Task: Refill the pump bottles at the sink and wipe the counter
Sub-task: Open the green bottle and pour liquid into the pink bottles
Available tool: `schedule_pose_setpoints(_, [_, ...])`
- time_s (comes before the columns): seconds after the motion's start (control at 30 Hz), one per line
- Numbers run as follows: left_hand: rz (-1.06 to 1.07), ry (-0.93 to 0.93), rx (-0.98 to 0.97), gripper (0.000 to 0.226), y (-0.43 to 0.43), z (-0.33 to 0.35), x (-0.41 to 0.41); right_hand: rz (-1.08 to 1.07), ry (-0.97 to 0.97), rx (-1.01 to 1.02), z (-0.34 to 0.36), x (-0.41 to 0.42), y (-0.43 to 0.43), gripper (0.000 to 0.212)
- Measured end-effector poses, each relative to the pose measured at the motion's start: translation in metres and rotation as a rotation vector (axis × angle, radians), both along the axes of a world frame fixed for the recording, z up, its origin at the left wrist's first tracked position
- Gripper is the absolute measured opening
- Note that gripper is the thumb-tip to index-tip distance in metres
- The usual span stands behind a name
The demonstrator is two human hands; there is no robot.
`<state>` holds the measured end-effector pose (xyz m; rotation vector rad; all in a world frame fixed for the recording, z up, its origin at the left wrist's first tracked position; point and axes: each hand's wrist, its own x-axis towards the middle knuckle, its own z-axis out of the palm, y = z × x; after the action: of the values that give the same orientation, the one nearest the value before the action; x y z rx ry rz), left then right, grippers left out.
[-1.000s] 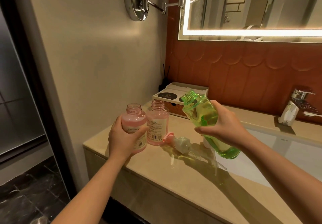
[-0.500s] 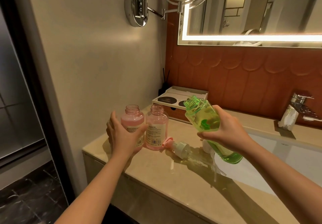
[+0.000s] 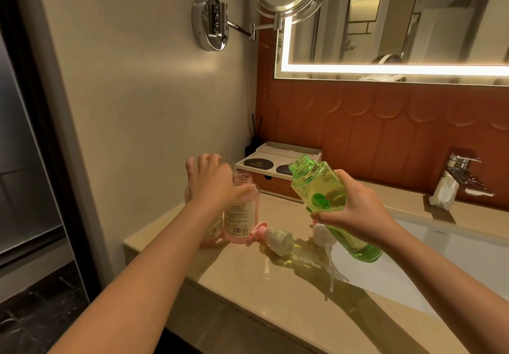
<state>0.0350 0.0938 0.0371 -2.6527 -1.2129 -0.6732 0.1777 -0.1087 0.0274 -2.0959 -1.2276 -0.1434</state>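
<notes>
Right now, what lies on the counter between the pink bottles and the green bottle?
Head view: a pink pump top, a pale green pump top and a white pump top lie there.

Centre frame, two uncapped pump bottles stand side by side on the counter (image 3: 248, 285): the left pump bottle (image 3: 213, 229) mostly hidden under the left hand (image 3: 209, 183), the right pump bottle (image 3: 241, 216) touching it. Right of them, the right hand (image 3: 355, 216) holds the refill bottle (image 3: 319, 185) tilted above the counter's edge with the sink basin (image 3: 454, 260). Pump heads (image 3: 278, 239) lie just below. Behind sits an amenity box (image 3: 278, 161), with a reed diffuser (image 3: 254, 139) in the corner to its left. Faucet (image 3: 462, 172) far right, wall mirror (image 3: 399, 17) upper right.
</notes>
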Motion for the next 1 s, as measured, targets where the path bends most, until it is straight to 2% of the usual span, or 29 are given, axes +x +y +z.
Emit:
schedule_pose_setpoints(0.07, [0.015,0.040,-0.012,0.073,0.004,0.002,0.005,0.000,-0.001,-0.006,0.000,0.001,0.000,0.071])
schedule_pose_setpoints(0.43, [-0.061,-0.034,-0.005,0.053,0.010,0.001,0.013,-0.003,-0.014,-0.009,0.005,0.001,-0.003,0.069])
schedule_pose_setpoints(0.77, [-0.101,-0.275,0.077,0.050,0.012,0.025,0.016,-0.004,-0.007,-0.014,0.008,0.003,-0.002,0.070])
schedule_pose_setpoints(1.0, [-0.190,-0.328,0.062,0.046,-0.008,0.052,0.004,0.000,-0.021,0.004,0.012,0.002,-0.003,0.072])
